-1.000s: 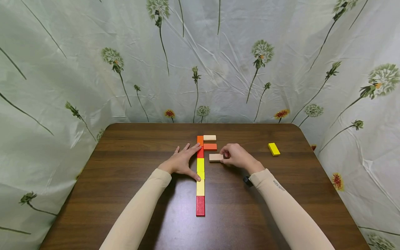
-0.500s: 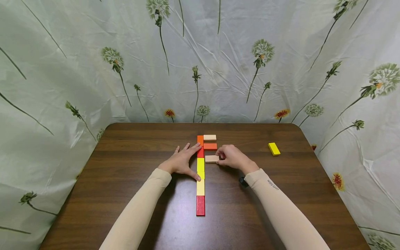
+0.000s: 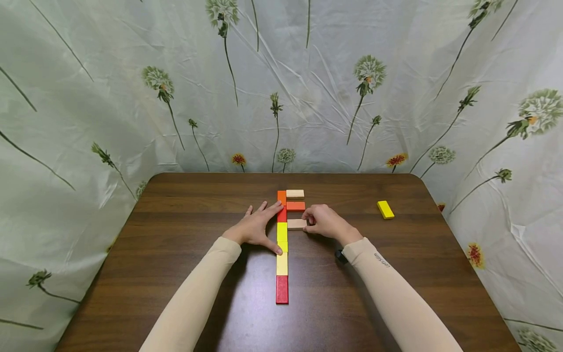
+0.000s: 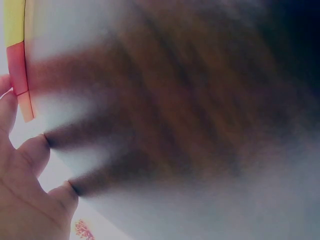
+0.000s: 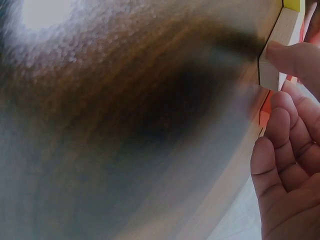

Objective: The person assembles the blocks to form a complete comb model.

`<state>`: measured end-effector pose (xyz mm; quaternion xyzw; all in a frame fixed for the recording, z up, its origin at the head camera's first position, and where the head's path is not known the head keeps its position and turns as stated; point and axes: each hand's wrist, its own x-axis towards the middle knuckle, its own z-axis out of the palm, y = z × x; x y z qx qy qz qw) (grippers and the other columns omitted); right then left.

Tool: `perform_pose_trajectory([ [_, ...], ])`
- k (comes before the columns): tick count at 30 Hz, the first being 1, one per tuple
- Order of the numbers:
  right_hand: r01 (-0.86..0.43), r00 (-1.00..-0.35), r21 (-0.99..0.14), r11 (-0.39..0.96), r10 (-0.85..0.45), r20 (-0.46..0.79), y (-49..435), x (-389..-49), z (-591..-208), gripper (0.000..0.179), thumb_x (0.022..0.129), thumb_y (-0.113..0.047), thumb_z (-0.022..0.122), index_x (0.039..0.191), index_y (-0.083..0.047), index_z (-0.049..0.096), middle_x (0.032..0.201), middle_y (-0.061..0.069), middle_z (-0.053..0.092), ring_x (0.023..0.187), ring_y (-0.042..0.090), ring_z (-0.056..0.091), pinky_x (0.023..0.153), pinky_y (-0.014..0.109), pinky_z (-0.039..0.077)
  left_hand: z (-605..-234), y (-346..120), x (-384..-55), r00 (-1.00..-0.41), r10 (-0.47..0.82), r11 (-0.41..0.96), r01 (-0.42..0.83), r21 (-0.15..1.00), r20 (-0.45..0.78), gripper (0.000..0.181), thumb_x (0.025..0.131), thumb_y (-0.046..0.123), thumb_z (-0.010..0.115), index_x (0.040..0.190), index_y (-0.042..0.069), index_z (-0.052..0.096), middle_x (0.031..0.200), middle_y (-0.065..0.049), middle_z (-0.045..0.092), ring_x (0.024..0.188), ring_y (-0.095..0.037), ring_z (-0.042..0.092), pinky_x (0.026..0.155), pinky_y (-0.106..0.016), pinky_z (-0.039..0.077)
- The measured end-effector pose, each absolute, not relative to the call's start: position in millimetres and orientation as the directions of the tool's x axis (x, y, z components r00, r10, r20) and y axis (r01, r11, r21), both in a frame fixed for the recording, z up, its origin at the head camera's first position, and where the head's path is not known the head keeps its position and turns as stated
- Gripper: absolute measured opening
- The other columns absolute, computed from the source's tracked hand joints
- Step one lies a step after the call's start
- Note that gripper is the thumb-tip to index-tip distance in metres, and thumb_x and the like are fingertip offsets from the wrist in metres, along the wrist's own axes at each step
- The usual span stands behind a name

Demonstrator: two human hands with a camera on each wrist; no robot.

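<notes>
A straight column of flat blocks lies on the table, running from an orange block [image 3: 282, 195] through a red block [image 3: 282, 216], a yellow block [image 3: 282, 232] and a pale yellow block [image 3: 282, 265] to a dark red block [image 3: 282, 290]. My left hand [image 3: 254, 231] is spread beside its left side, one fingertip at the red block and the thumb near the yellow ones. On the other side, my right hand [image 3: 327, 223] pinches a plain wooden block [image 3: 295, 224], whose left end meets the column. In the right wrist view, the thumb presses this wooden block's [image 5: 272, 75] side.
Above the held block, an orange-red block [image 3: 295, 207] and another wooden block [image 3: 295, 193] stick out rightward from the column. A loose yellow block [image 3: 385, 209] lies farther right on the brown table [image 3: 176, 200]. A flowered curtain [image 3: 316, 132] hangs behind.
My right hand has slid the plain wooden block leftward, closing the gap between it and the column. My left hand has stayed in place.
</notes>
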<state>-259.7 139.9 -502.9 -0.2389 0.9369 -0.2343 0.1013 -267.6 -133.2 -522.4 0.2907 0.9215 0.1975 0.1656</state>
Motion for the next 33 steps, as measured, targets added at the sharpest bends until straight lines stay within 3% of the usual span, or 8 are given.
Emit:
perform_pose_trajectory([
  [33, -0.367, -0.876, -0.481, 0.796, -0.470, -0.111, 138.6, -261.0, -507.1, 0.026, 0.092, -0.018, 0.087, 0.111, -0.005, 0.077, 0.081, 0.001, 0.057, 0.077, 0.014, 0.052, 0.071, 0.026, 0.045, -521.2, -133.6, -266.7, -0.777, 0.601, 0.749, 0.465, 0.471, -0.189, 0.135, 0.068, 0.070, 0.093, 0.174, 0.025, 0.023, 0.182, 0.005, 0.015, 0.169, -0.040, 0.009, 0.129, -0.076, 0.002],
])
